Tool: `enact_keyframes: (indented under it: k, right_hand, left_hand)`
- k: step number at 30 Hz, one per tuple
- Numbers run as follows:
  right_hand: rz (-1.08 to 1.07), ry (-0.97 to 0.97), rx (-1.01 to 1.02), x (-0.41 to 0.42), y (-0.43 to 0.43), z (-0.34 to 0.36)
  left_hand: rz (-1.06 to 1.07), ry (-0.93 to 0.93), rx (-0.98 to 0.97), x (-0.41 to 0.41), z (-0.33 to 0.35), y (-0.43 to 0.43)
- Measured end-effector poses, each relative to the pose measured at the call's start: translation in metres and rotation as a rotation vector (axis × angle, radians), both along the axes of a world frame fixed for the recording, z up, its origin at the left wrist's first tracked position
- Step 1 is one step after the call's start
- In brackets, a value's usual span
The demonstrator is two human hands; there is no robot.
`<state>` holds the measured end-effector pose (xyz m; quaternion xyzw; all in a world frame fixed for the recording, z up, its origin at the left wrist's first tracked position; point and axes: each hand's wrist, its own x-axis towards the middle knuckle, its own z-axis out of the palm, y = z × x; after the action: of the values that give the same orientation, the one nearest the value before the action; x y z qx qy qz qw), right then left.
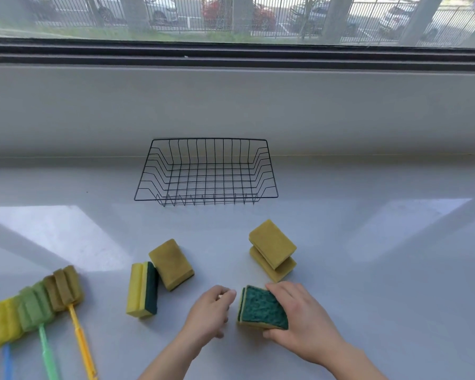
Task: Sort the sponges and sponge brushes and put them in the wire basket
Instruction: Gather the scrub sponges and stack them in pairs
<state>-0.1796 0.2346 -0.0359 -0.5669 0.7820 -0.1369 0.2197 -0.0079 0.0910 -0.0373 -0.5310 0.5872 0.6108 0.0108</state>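
Right hand (299, 316) grips the green-faced sponge (263, 308); left hand (209, 311), loosely curled and empty, lies at its 9 o'clock; wire basket (209, 176) at 12.

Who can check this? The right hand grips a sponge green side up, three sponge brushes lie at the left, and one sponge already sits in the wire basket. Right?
Wrong on one point: the head view shows the wire basket holding nothing. The rest stands: the right hand grips a sponge green side up, and three sponge brushes lie at the left.
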Motion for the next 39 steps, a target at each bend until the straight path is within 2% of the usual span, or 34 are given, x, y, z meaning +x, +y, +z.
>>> enact_keyframes:
  k: [5, 14, 16, 21, 23, 27, 32, 39]
  right_hand:
    - [-0.018, 0.001, 0.043, 0.009, -0.01, -0.005]
    - [-0.086, -0.04, 0.007, 0.012, -0.009, -0.018]
    - [-0.143, -0.036, 0.003, 0.011, -0.005, -0.017]
    - [-0.317, -0.039, -0.033, -0.005, 0.025, -0.011]
    - [-0.368, -0.033, -0.017, -0.016, 0.04, -0.006]
    - [-0.507, -0.037, 0.012, -0.042, 0.061, 0.001]
    - [-0.656, -0.068, 0.011, -0.077, 0.065, 0.001]
    - [-0.792, -0.031, 0.006, -0.115, 0.009, -0.005]
  left_hand:
    - [0.05, 0.073, 0.088, -0.004, -0.003, 0.014]
    - [0.055, 0.102, 0.029, -0.01, -0.012, 0.011]
    - [0.03, 0.106, -0.109, -0.012, -0.018, 0.005]
    - [-0.339, -0.206, -0.894, -0.018, -0.041, -0.017]
    - [-0.45, -0.281, -1.006, -0.027, -0.047, -0.025]
    - [-0.586, -0.416, -0.967, -0.038, -0.064, -0.027]
    - [-0.614, -0.416, -0.967, -0.032, -0.078, -0.024]
    - [-0.624, -0.443, -0.995, -0.032, -0.075, -0.022]
